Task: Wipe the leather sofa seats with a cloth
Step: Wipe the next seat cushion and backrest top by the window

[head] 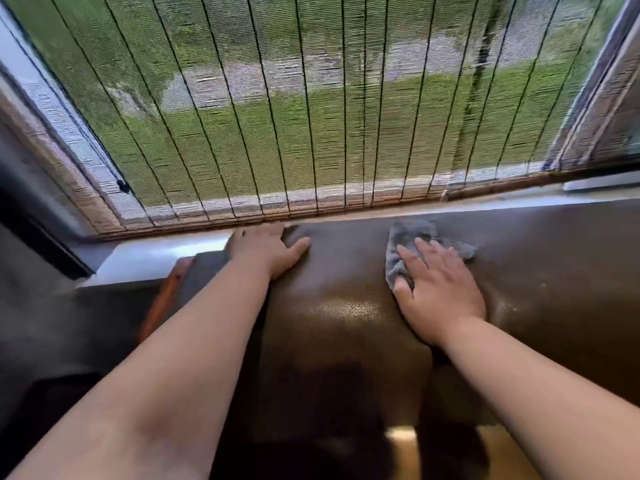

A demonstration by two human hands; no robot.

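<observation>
The dark brown leather sofa (540,271) fills the lower right, its back cushion rising toward the window. A crumpled grey cloth (412,237) lies on the top of that backrest. My right hand (438,285) presses flat on the cloth's near part, fingers spread and pointing up-left. My left hand (268,251) rests palm-down on the sofa's top left corner beside the sill, fingers curled over the back edge, thumb out to the right. It holds nothing. A glossy highlight shows on the leather between my two forearms.
A woven bamboo blind (311,109) with dark cords covers the window right behind the sofa. A pale window sill (152,254) runs along the back left. An orange-brown wooden piece (162,299) stands at the sofa's left end. Dark floor lies to the left.
</observation>
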